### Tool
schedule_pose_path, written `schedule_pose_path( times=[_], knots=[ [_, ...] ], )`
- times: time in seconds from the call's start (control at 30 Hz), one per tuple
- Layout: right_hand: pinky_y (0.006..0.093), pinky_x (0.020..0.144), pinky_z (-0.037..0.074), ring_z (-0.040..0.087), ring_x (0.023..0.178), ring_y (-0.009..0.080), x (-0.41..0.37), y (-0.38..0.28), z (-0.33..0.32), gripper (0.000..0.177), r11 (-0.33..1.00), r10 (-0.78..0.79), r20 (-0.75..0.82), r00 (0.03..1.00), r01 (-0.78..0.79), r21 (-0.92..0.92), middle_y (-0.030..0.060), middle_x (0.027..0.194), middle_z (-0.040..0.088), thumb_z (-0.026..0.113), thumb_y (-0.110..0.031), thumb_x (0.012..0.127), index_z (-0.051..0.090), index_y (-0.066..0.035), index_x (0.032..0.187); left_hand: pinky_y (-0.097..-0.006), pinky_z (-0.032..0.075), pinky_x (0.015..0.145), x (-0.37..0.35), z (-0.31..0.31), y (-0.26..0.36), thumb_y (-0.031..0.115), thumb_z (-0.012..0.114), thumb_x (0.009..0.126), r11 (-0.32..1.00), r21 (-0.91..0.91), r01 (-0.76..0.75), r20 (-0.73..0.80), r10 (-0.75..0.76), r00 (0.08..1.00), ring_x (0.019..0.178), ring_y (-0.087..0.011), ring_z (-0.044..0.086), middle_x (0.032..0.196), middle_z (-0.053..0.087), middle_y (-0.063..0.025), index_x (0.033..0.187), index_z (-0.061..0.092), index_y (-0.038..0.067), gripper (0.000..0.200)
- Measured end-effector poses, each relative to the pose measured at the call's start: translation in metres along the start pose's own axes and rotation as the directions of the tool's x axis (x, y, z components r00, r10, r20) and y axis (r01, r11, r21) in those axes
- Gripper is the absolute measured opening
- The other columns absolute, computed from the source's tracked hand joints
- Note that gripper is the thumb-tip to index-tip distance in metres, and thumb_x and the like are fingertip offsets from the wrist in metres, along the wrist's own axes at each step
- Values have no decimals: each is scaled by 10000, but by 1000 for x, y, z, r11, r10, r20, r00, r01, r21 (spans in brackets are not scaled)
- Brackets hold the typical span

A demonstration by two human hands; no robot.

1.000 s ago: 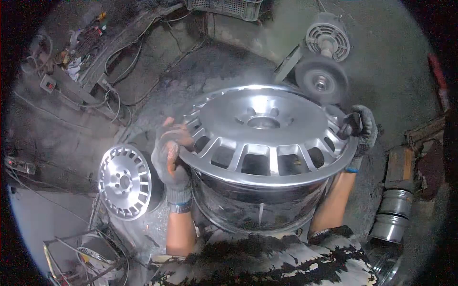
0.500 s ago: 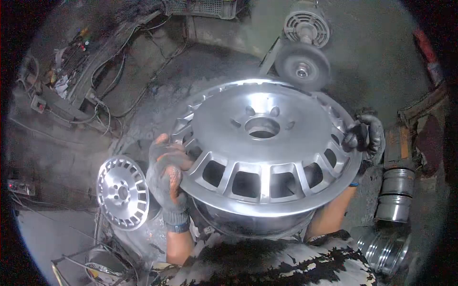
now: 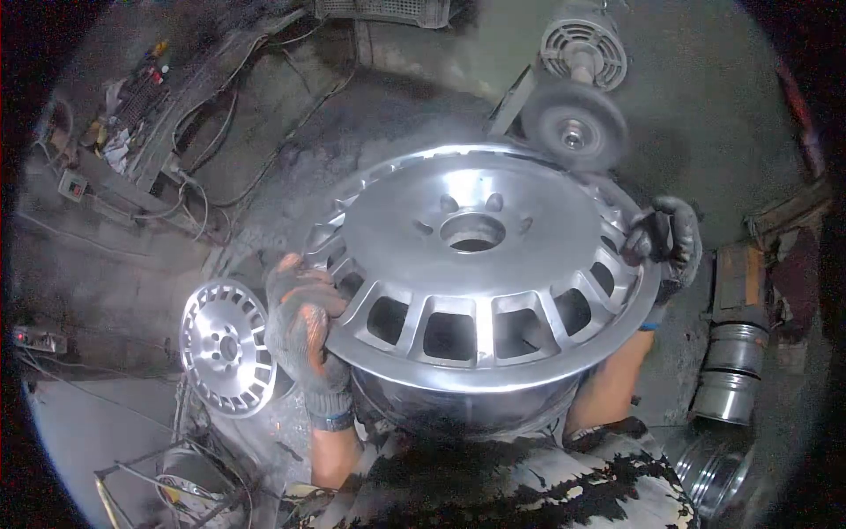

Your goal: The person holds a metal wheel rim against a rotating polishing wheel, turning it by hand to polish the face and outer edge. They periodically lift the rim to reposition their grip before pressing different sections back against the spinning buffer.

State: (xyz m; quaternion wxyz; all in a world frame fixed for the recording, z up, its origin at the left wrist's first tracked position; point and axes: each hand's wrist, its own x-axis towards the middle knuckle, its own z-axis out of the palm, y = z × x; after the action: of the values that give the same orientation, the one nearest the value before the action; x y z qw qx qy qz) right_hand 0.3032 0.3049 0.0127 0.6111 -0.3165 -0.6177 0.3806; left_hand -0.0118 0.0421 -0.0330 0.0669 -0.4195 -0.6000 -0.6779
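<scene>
The alloy rim (image 3: 397,220) has swung a touch in the grip since a moment back, and the right hand (image 3: 671,240) now sits slightly higher on its edge. The rim is held in front of the person's chest, face up and tipped toward them, with its barrel hanging down and its axle line leaning up and away.

From the hub, the buffing disc (image 3: 573,132) stands at 1 o'clock. It is right at the far lip, touching it or all but, with the motor (image 3: 583,48) behind it. The right hand, gloved and clasped on the lip at 3 o'clock, is the nearer one to the disc, its forearm running up under the rim. The left hand (image 3: 300,331), gloved, grips the lip at 8 o'clock with its fingers curled over the spokes. A second rim (image 3: 227,346) leans on the floor just beyond it.
</scene>
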Motion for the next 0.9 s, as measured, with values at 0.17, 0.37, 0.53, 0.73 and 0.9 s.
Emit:
schedule_pose_path(
  times=[0.17, 0.37, 0.53, 0.73, 0.9],
  knots=[
    [271, 591, 510, 630, 672, 130, 4, 6, 18, 241, 980, -170, 57, 984, 175, -93, 65, 873, 685, 562, -181, 1049, 680, 28, 1076, -556, 449, 1078, -7, -1, -3, 250, 569, 946, 995, 79, 59, -37, -56, 998, 899, -313, 643, 807, 661, -128, 790, 690, -7, 323],
    [277, 640, 532, 639, 728, 129, 40, 75, 7, 235, 997, 11, 91, 996, -19, 77, 26, 853, 657, 681, -82, 917, 669, 15, 1131, -500, 429, 1087, -14, -2, -11, 301, 597, 942, 984, -30, 178, -84, -180, 980, 1007, -323, 630, 876, 667, -143, 823, 720, -20, 364],
    [245, 661, 506, 627, 743, 97, 44, 84, 6, 218, 1000, 13, 190, 982, -17, 21, 13, 833, 665, 657, -53, 908, 670, -14, 1123, -476, 419, 1064, -15, -6, -6, 346, 607, 947, 978, 21, 206, -64, -204, 977, 1097, -309, 602, 908, 663, -147, 821, 725, -13, 399],
    [271, 632, 511, 644, 714, 125, 26, 29, 1, 169, 993, 112, 90, 990, -107, -55, 30, 803, 663, 672, -96, 924, 686, -31, 1079, -482, 449, 1098, -7, -10, -26, 259, 501, 925, 999, 35, 5, -27, -5, 1000, 911, -282, 653, 880, 705, -136, 857, 687, -58, 373],
    [320, 624, 536, 656, 703, 183, -7, -2, -4, 234, 996, -42, 41, 998, 45, -71, 79, 816, 666, 700, -240, 974, 696, -14, 1036, -465, 444, 1082, 0, -19, -83, 322, 579, 944, 924, -362, 126, 13, -130, 991, 1018, -298, 655, 919, 705, -169, 844, 712, -58, 415]
  ],
)
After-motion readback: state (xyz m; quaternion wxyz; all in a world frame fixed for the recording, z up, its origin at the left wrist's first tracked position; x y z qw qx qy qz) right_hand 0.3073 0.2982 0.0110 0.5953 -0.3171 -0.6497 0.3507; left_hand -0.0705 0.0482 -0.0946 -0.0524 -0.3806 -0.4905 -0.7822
